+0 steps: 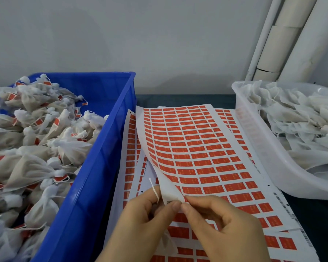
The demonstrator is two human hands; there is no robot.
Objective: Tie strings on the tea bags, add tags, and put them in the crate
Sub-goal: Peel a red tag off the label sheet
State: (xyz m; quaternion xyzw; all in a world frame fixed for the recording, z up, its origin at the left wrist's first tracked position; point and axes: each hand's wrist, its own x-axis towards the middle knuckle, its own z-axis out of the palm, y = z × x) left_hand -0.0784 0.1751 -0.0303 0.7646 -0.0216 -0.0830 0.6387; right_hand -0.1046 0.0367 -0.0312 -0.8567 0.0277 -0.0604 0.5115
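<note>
Pinching at the curled near-left corner of the top tag sheet (197, 148), the person's left hand (140, 214) and right hand (222, 229) meet fingertip to fingertip. The left hand's fingers also hold a white string (154, 190), which pokes up and away from them. The right hand's thumb and forefinger are closed on the sheet edge, probably lifting a red tag.

Pale mesh under the hands may be the tea bag being worked on, but it is mostly hidden. The sheets lie on the counter between the blue crate (102, 157) on the left, heaped with tied and tagged bags, and a white basket (263, 148) on the right holding untagged ones.

Several things could go wrong from here:
- **Backing lifts with the tag:** the sheet is already bowing up, so a harder pull may crease or tear it.
- **Tag sticks early:** a freed tag may cling to a fingertip or fold on itself before the string is laid across it.
- **String slips:** the left hand is doing two jobs, so the string could slide out.
</note>
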